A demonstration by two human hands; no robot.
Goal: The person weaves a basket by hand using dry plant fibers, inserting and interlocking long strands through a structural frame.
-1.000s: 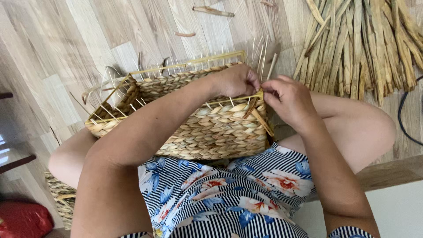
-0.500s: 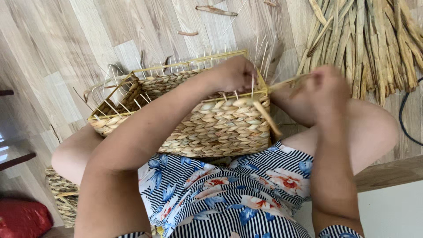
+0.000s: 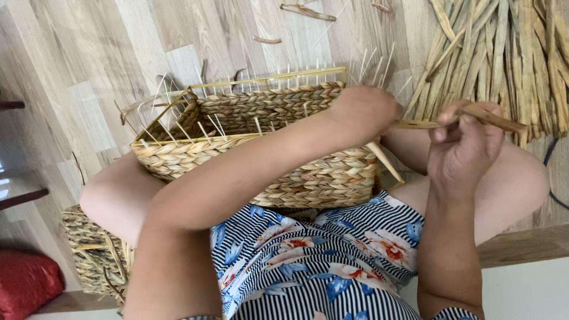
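A rectangular woven straw basket (image 3: pixel 249 148) rests on my lap, with thin upright stakes poking out along its rim. My left hand (image 3: pixel 364 112) presses on the basket's right rim corner, fingers closed on the weave. My right hand (image 3: pixel 465 145) is off to the right of the basket, shut on a flat dried straw strand (image 3: pixel 450 121) that runs taut from the rim to my fingers.
A pile of dried straw strands (image 3: pixel 504 53) lies on the wooden floor at upper right. Loose straw bits (image 3: pixel 308 10) lie farther off. Another woven basket (image 3: pixel 98 255) sits at lower left beside a red object (image 3: pixel 26 284). A dark cable (image 3: pixel 551 172) runs at right.
My right hand has moved from the basket's rim out to the right, drawing the straw strand with it. The left hand has stayed on the rim.
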